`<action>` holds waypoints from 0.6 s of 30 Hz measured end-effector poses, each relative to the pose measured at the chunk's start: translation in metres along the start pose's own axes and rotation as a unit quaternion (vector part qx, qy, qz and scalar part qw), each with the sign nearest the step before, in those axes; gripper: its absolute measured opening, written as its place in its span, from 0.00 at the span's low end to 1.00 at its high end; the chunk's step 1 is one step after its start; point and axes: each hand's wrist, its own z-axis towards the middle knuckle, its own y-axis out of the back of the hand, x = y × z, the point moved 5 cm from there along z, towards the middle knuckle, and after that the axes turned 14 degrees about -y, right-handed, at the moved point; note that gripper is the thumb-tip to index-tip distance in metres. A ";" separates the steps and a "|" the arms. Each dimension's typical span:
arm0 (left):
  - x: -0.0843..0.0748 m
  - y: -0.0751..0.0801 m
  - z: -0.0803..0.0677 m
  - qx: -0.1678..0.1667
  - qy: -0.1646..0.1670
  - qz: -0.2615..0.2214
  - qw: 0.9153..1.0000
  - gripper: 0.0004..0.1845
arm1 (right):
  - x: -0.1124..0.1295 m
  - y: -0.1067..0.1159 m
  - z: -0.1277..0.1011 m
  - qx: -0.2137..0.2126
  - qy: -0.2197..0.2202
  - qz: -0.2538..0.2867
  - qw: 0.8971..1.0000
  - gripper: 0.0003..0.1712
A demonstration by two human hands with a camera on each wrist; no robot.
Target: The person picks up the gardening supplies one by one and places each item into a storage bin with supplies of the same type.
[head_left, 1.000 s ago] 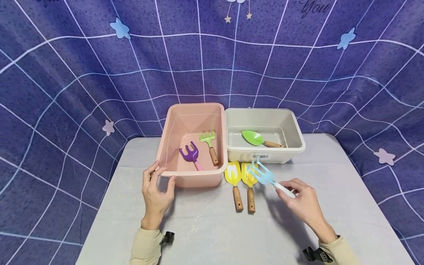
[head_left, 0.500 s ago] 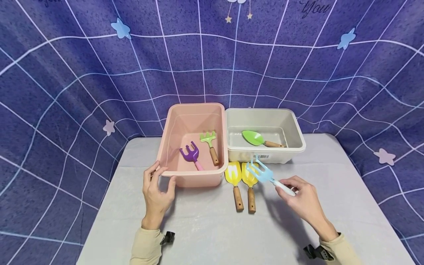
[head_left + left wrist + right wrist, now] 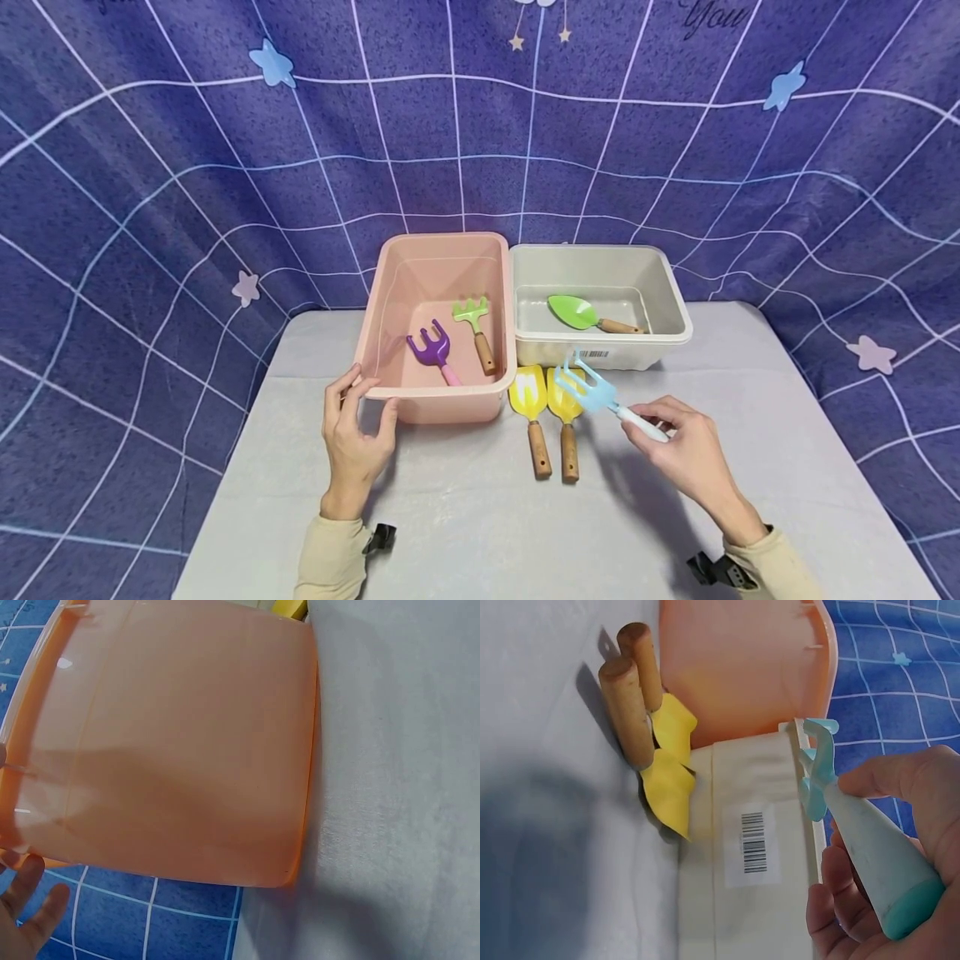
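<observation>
My right hand (image 3: 686,450) holds a light blue toy hand fork (image 3: 596,396) by its pale handle, between thumb and fingers. The fork's tines point up and left. In the head view they overlap one of two yellow shovels (image 3: 528,393) with wooden handles, in front of the grey bin (image 3: 600,353). My left hand (image 3: 356,437) grips the front left corner of the pink bin (image 3: 450,407), its fingers at the rim and its thumb at the front. A purple fork (image 3: 431,347) and a green rake (image 3: 472,315) lie inside the pink bin.
A green trowel (image 3: 573,312) with a wooden handle lies in the grey bin, which stands right against the pink one. Pale grey cloth covers the table (image 3: 480,533). Behind the bins hangs a blue grid-patterned curtain (image 3: 487,125).
The light blue fork has drifted slightly left in my right hand, its tines tilting a little. My left hand stays at the pink bin's corner.
</observation>
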 end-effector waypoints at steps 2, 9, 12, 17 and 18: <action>0.000 0.000 0.000 -0.001 -0.001 0.001 1.000 0.21 | 0.000 0.000 -0.001 -0.001 0.003 0.004 1.000 0.12; 0.000 0.000 0.000 -0.002 -0.003 0.000 1.000 0.21 | 0.004 0.000 0.001 0.000 0.008 0.004 1.000 0.12; 0.000 0.001 0.000 -0.002 -0.002 0.000 1.000 0.21 | 0.007 -0.001 0.002 0.004 0.014 0.003 1.000 0.12; 0.000 0.001 0.000 0.001 0.000 0.000 1.000 0.21 | 0.012 0.000 0.003 0.008 0.023 0.005 1.000 0.12; 0.000 0.001 0.000 0.001 0.000 0.000 1.000 0.20 | 0.013 0.000 0.004 0.008 0.023 0.006 1.000 0.12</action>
